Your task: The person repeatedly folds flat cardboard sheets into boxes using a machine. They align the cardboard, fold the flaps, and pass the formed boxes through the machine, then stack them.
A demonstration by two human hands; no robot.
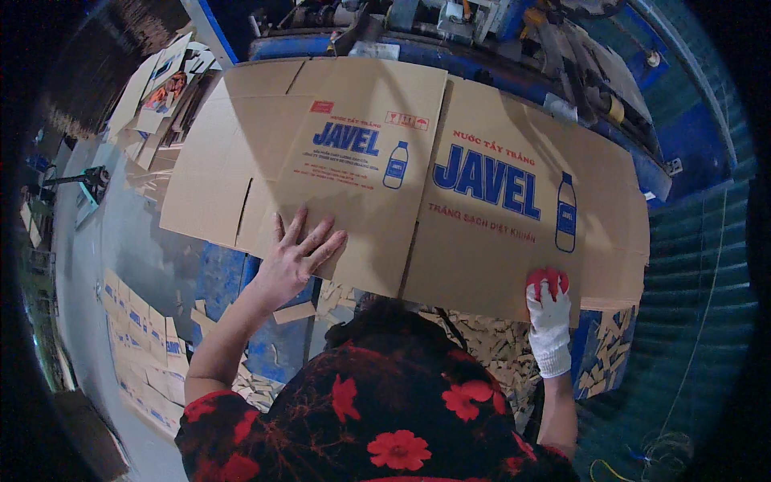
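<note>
A large flattened cardboard box [377,217] with blue and red print and bottle drawings lies in front of me, creased and slotted into panels. My left hand [301,249], bare, rests open on its near left part with the fingers spread. At the near right edge is my right hand [551,309] in a white knit glove, its fingers drawn together over the board. Red shows around those fingertips; I cannot tell whether it is the glove's coating or a small thing beneath. The underside of the board is hidden.
Beyond the board stands a blue machine [450,48] with dark metal parts. Cardboard scraps [490,345] lie below the near edge. More printed cardboard [144,337] is on the floor at left, and a pile of cardboard pieces [165,104] at the far left. Green corrugated sheeting [691,321] runs along the right.
</note>
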